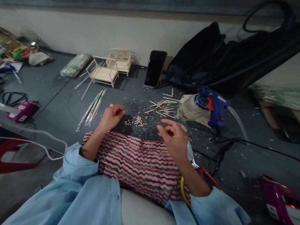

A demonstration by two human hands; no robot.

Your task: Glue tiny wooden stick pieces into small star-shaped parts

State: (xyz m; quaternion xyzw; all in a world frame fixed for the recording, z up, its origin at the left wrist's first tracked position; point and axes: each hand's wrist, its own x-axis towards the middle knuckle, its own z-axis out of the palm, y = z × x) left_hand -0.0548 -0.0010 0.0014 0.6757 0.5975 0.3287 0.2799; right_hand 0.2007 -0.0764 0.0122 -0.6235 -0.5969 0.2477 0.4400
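Observation:
My left hand [112, 118] hovers above the dark table at the left, thumb and fingers pinched together. Anything between those fingertips is too small to make out. Beside it lies a scatter of short cut wooden pieces [139, 121]. To their right, my right hand [174, 139] is loosely curled, with thumb and index finger apart and nothing visible between them. Thin wooden sticks [161, 104] lie loose beyond my right hand. Scissors [191, 154], with red and yellow handles, are partly hidden under my right forearm. A striped cloth [140, 162] covers my lap.
Miniature wooden chairs [104, 75] stand at the back, near a propped phone [155, 68]. A blue glue gun [214, 106] rests on a jar [187, 107] at the right, its cord trailing across the table. Wrapped sticks [92, 107] lie left; a black bag [211, 59] leans behind.

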